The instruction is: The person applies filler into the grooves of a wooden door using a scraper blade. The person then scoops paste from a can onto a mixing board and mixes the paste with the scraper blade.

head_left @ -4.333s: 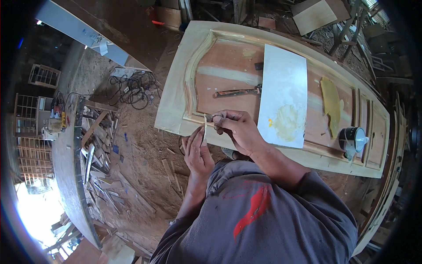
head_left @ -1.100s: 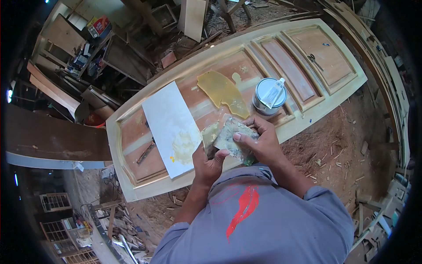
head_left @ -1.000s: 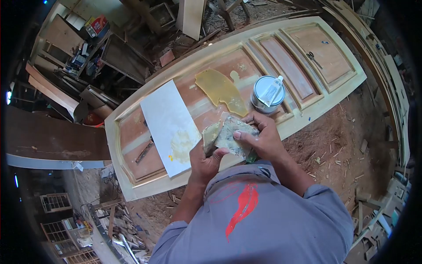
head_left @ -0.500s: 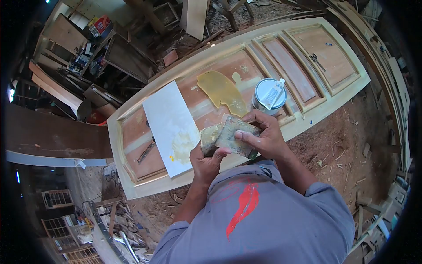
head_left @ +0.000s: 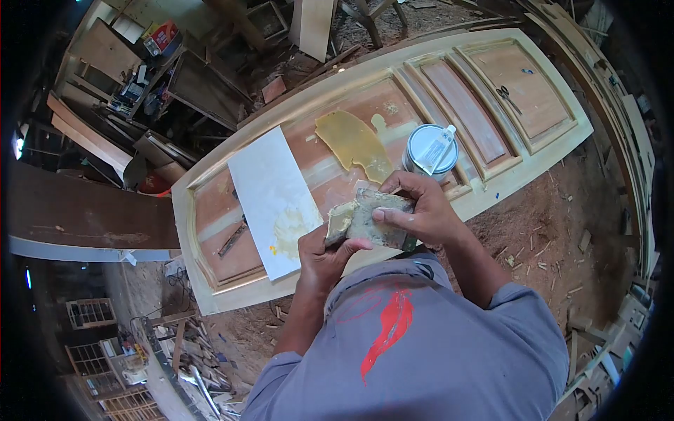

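Note:
My left hand (head_left: pixel 321 254) grips a small flat spreader (head_left: pixel 339 222) smeared with pale yellow putty. Pinched in my right hand (head_left: pixel 427 212) is a wider, stained grey flat scraper (head_left: pixel 378 222), its thumb on top. The two blades touch and overlap in front of my body, above the near edge of a panelled wooden door (head_left: pixel 205 299). To the left lies a white sheet (head_left: pixel 261 175) bearing a smear of pale putty (head_left: pixel 298 230) and a yellow dab. Beyond my right hand stands a lidded can (head_left: pixel 417 144) with a white tube (head_left: pixel 440 149) on top.
A ragged amber sheet (head_left: pixel 351 137) lies on the door's middle panel. Scissors (head_left: pixel 507 99) rest on the far right panel, and a narrow blade-like tool (head_left: pixel 232 240) on the left one. Wood scraps and shavings (head_left: pixel 537 245) cover the floor. A cluttered shelf (head_left: pixel 151 84) stands at upper left.
Both hands have shifted slightly left, the spreader and scraper still held together. More pale putty now shows on the left spreader, which has turned a little.

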{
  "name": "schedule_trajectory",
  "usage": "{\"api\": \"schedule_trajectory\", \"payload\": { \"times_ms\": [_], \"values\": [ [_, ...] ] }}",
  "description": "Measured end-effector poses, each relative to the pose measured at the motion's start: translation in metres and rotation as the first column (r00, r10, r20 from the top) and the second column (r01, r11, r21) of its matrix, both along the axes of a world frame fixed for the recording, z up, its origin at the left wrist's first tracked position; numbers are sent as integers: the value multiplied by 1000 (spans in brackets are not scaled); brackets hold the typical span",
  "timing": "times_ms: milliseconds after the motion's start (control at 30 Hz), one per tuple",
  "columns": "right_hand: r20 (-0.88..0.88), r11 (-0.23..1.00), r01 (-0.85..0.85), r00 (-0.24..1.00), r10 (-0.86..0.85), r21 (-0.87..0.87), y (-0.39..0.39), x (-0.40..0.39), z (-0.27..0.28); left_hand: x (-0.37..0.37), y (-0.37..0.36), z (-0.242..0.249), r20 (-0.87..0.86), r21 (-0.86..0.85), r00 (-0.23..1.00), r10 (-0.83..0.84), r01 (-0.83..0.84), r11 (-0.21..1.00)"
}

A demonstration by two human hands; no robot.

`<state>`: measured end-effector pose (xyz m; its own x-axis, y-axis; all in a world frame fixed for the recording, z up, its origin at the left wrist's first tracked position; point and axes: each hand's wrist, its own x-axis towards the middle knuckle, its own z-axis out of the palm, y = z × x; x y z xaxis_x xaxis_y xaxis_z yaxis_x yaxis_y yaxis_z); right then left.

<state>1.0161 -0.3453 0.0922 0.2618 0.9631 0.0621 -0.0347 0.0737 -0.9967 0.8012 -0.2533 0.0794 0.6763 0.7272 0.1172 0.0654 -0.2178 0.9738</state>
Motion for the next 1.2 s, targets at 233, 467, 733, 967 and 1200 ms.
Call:
{"api": "schedule_trajectory", "payload": {
  "times_ms": [233,467,733,967,1200],
  "values": [
    [61,994,-79,995,75,69,11,6,1,-8,15,11,-97,-51,993,-69,64,997],
    [149,985,-165,974,172,-53,20,8,24,-13,18,-9,-226,-232,964,-142,89,969],
    [10,997,70,997,-71,10,25,-6,-2,5,10,-5,-37,-139,988,153,-157,978],
    [107,999,-52,993,53,-14,28,5,14,-3,24,11,-261,7,965,-28,30,1000],
    [293,985,-169,941,171,-33,27,14,24,-7,35,0,-463,177,864,-199,310,934]
  ]
}}
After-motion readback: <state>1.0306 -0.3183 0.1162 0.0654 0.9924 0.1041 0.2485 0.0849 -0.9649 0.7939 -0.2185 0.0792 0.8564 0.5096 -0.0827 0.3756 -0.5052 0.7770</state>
